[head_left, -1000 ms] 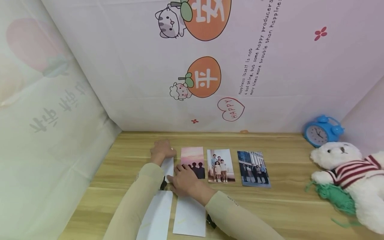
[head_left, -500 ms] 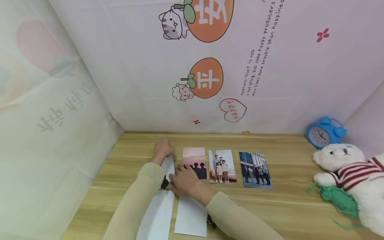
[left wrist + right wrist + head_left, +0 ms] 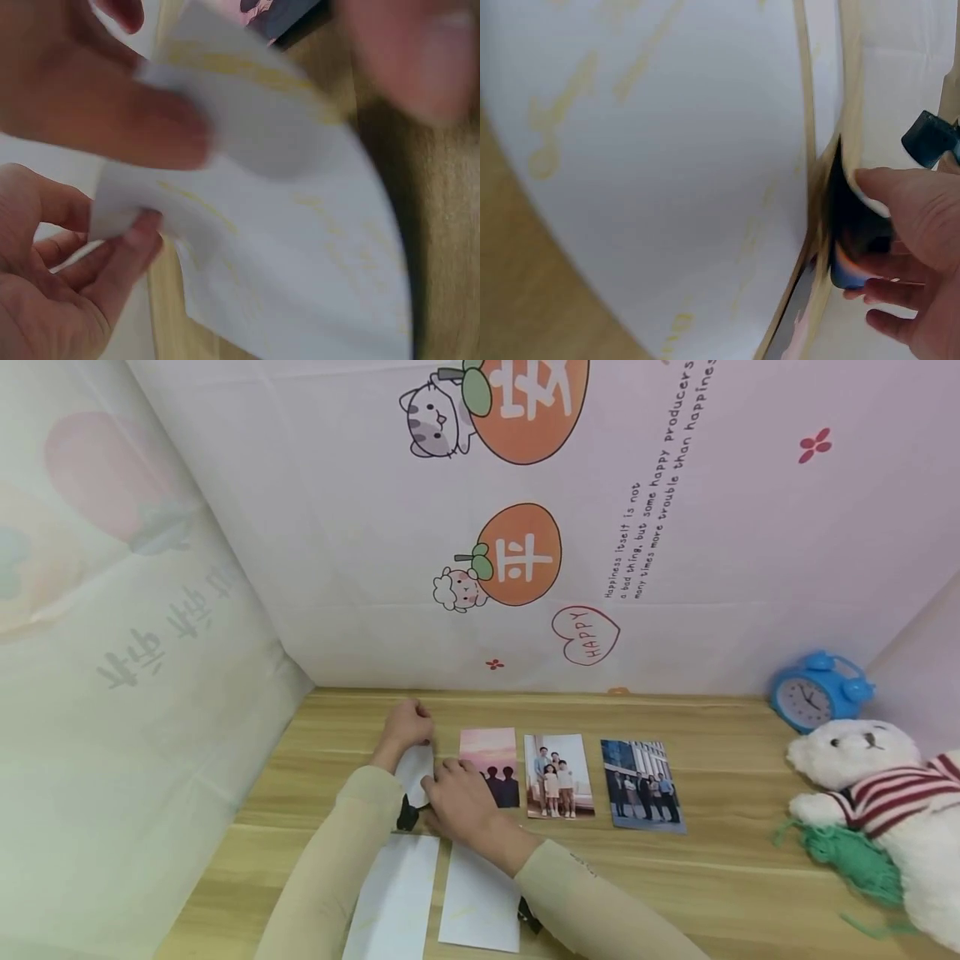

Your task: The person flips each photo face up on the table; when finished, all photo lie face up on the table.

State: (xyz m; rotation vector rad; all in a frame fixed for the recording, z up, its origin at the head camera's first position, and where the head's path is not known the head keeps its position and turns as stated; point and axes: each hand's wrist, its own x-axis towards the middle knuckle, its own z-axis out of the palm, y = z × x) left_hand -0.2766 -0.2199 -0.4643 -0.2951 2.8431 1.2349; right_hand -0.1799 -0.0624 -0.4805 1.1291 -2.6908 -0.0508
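My left hand [image 3: 408,724] is at the far end of a photo print, and in the left wrist view its thumb and fingers [image 3: 124,255] pinch a corner. The photo print [image 3: 285,217] shows its white back with yellow marks and bows upward off the table. My right hand [image 3: 465,802] pinches the near end; its blurred fingers cover part of the left wrist view. In the right wrist view, the right hand [image 3: 922,255] grips the print, whose dark front [image 3: 851,232] shows. To the right lies a photo of silhouettes against a pink sky [image 3: 487,760], partly behind the right hand.
Two white sheets, one left [image 3: 393,893] and one right [image 3: 480,902], lie near me on the wooden table [image 3: 720,893]. A family photo [image 3: 558,777] and a group photo [image 3: 642,785] continue the row. Far right are a blue alarm clock [image 3: 813,693], white teddy bear [image 3: 862,760] and green yarn [image 3: 851,860].
My left hand has shifted slightly toward the back and turned its fingers down on the print's far end. The print, flat before, has lifted and bowed. The right hand keeps its place.
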